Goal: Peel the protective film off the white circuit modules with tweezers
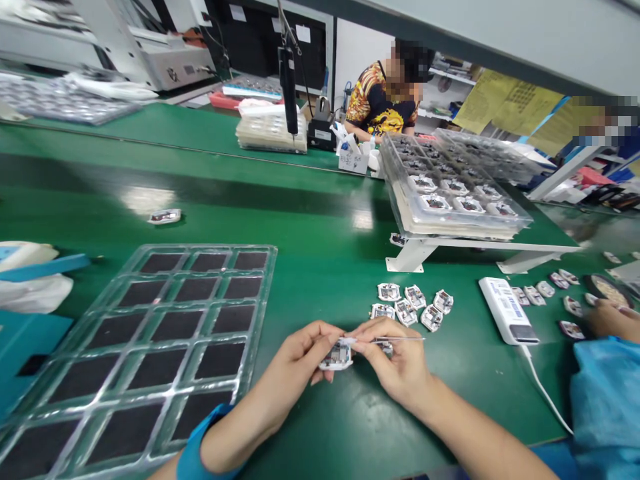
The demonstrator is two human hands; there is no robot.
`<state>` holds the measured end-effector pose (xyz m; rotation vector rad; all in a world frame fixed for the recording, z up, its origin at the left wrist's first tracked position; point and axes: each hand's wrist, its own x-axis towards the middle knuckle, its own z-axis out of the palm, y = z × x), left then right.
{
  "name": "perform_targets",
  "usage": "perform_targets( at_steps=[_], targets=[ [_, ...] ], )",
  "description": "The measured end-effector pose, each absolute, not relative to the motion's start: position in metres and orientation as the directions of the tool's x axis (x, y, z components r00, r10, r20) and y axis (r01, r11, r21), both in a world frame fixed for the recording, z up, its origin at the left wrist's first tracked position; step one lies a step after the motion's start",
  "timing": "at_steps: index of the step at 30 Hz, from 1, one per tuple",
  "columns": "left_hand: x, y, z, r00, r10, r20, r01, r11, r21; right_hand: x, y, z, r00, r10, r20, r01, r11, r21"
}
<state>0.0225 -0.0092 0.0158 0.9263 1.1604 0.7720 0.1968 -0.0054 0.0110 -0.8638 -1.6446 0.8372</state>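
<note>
My left hand point(305, 353) is closed on the edge of a small white-cased electronic module point(337, 355), its circuit parts facing up. Pinched between the fingers of my right hand point(395, 357) is a thin pale stick point(413, 339) that points out to the right. Its whitish inner end meets the module's upper edge; what the tip touches is too small to tell. Just beyond my hands, several similar modules point(406, 311) lie in a loose group on the green table point(320, 267). Another module point(384, 347) shows partly behind my right fingers.
A clear plastic tray point(273, 267) with dark square pockets lies to the left. At right, stacked trays of modules point(450, 193) stand on a white-legged riser point(415, 257). A white power strip point(507, 310) lies near a co-worker's hand point(615, 320). An electric screwdriver point(288, 90) hangs at the back.
</note>
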Motion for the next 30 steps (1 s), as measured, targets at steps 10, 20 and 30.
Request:
perform_targets(
  at_steps=[10, 20, 30],
  targets=[
    [0.018, -0.008, 0.021, 0.268, 0.890, -0.370, -0.083, 0.403, 0.911, 0.191, -0.004, 0.011, -0.084, 0.894, 0.440, 0.009, 0.443, -0.897],
    [0.016, -0.013, 0.019, 0.325, 0.887, -0.329, -0.169, 0.397, 0.902, 0.195, -0.005, 0.007, -0.101, 0.824, 0.557, 0.138, 0.566, -0.812],
    [-0.021, 0.072, 0.008, 0.197, 0.969, -0.152, 0.414, 0.058, 0.909, 0.196, -0.008, 0.001, -0.012, 0.817, 0.576, 0.238, 0.562, -0.792]
  ],
)
